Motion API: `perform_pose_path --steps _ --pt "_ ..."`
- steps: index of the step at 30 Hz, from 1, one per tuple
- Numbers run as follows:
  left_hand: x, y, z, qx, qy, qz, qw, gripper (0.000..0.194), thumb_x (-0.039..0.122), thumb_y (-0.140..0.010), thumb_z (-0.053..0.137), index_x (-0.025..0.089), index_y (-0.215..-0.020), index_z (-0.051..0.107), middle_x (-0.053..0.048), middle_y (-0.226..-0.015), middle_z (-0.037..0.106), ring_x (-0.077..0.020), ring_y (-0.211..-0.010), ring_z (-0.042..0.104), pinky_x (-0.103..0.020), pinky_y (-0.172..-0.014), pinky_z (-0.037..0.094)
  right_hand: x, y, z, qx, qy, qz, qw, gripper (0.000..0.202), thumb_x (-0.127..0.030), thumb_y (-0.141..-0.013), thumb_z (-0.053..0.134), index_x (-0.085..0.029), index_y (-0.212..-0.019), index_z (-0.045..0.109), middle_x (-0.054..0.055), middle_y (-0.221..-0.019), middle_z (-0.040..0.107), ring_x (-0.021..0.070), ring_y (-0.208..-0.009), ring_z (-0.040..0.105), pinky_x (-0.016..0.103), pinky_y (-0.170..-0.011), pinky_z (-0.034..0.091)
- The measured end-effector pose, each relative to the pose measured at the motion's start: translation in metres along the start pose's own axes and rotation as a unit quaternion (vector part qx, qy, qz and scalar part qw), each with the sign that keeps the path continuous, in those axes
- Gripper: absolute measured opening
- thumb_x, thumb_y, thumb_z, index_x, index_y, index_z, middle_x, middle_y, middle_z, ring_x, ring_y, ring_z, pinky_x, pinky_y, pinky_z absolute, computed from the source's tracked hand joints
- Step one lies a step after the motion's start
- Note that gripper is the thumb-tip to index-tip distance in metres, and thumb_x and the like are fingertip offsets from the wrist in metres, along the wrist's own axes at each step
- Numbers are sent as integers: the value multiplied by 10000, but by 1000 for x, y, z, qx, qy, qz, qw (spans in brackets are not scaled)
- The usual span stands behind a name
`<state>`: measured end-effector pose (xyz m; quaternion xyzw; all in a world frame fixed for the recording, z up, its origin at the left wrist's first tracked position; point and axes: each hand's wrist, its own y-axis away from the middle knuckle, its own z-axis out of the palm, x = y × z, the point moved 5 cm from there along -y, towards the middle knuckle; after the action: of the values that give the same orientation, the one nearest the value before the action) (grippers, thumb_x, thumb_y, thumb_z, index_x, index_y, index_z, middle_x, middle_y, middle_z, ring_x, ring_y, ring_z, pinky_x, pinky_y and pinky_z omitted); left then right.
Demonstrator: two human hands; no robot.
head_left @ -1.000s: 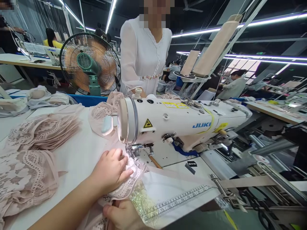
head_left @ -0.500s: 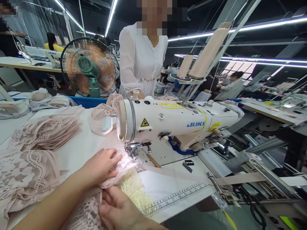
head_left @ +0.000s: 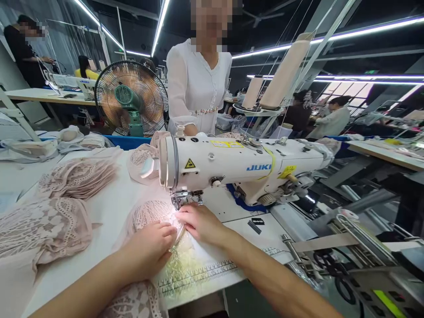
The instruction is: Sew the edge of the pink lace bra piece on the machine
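A white JUKI sewing machine (head_left: pixel 232 165) stands on the white table (head_left: pixel 109 207). A pale pink lace piece (head_left: pixel 149 212) lies under its presser foot (head_left: pixel 183 198). My left hand (head_left: pixel 150 247) rests flat on the lace just left of the foot, fingers together and pressing down. To the right of the foot, my right hand (head_left: pixel 200 223) lies on the lace edge with its fingertips right at the foot. More lace hangs over the near table edge (head_left: pixel 132 302).
Stacks of pink lace pieces (head_left: pixel 77 176) (head_left: pixel 43 227) lie at the left. A green fan (head_left: pixel 130 99) stands behind. A person in a white blouse (head_left: pixel 198 88) stands across the machine. Thread cones (head_left: pixel 281 75) rise at the back. A printed ruler (head_left: pixel 198 276) runs along the table edge.
My right hand has come up from the near table edge to the presser foot. The lace now lies spread flat under the foot. My left hand shifted slightly toward me.
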<state>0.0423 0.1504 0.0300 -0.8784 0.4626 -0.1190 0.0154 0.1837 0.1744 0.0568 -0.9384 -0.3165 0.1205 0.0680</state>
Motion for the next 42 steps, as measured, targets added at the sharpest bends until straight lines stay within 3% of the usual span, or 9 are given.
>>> perform_pose_path --steps 3,11,17,20,23,26,29,38,42 --pt "-5 7 13 17 -36 12 999 233 66 -874 453 185 -924 647 -83 -1060 718 -239 -1019 656 -389 -951 529 -4 6 5 9 33 -20 999 149 -63 -882 641 -155 -814 736 16 -964 727 174 -907 631 287 -780 450" --pt "-10 15 6 75 -84 85 990 350 61 -972 382 190 -1226 585 -86 -1043 689 -230 -949 634 -403 -905 501 -3 21 23 20 34 -21 999 135 -136 -944 565 -163 -956 697 53 -989 700 197 -916 585 308 -817 456" --pt "-11 17 0 102 -88 104 985 286 110 -988 434 216 -1130 659 -68 -997 683 -206 -885 636 -406 -923 490 1 30 23 76 26 -97 992 116 -106 -877 588 -190 -900 665 28 -1017 669 210 -958 559 335 -825 436" --pt "-8 20 -2 125 -78 102 984 293 108 -965 443 209 -1095 685 -87 -1150 687 -230 -1055 635 -455 -1061 429 2 41 27 119 13 -129 984 157 -76 -860 553 -170 -946 645 28 -963 659 211 -949 559 339 -813 445" --pt "3 17 0 99 -58 82 990 242 153 -934 504 161 -1081 696 -94 -1283 666 -253 -1229 578 -436 -1162 366 -1 50 31 130 6 -133 983 244 -39 -827 524 -153 -1008 642 36 -965 662 224 -1002 559 346 -856 462" --pt "12 9 5 20 -51 15 998 346 286 -884 645 103 -1177 668 -110 -1119 701 -280 -1080 635 -465 -1085 462 -5 55 31 151 12 -133 980 273 -67 -836 516 -147 -1059 649 47 -975 671 247 -1045 557 383 -919 463" --pt "15 4 8 -13 -70 3 997 526 470 -870 682 104 -1247 648 -137 -1085 685 -325 -1027 630 -539 -973 518 -7 56 30 184 29 -136 973 278 -104 -858 494 -154 -1077 659 54 -973 673 263 -1068 560 431 -972 441" --pt "-25 3 12 48 -78 80 993 544 502 -850 698 193 -1290 616 -142 -1107 641 -344 -1049 594 -564 -946 475 -3 45 33 188 74 -91 975 326 -155 -814 547 -217 -1115 654 56 -997 669 274 -1112 579 468 -1038 405" --pt "-41 1 11 74 -63 112 989 539 485 -836 703 227 -1297 600 -129 -1084 626 -321 -979 595 -549 -920 477 -4 34 34 207 96 -71 971 247 -155 -846 572 -231 -1061 667 28 -901 631 234 -1000 590 430 -1034 385"
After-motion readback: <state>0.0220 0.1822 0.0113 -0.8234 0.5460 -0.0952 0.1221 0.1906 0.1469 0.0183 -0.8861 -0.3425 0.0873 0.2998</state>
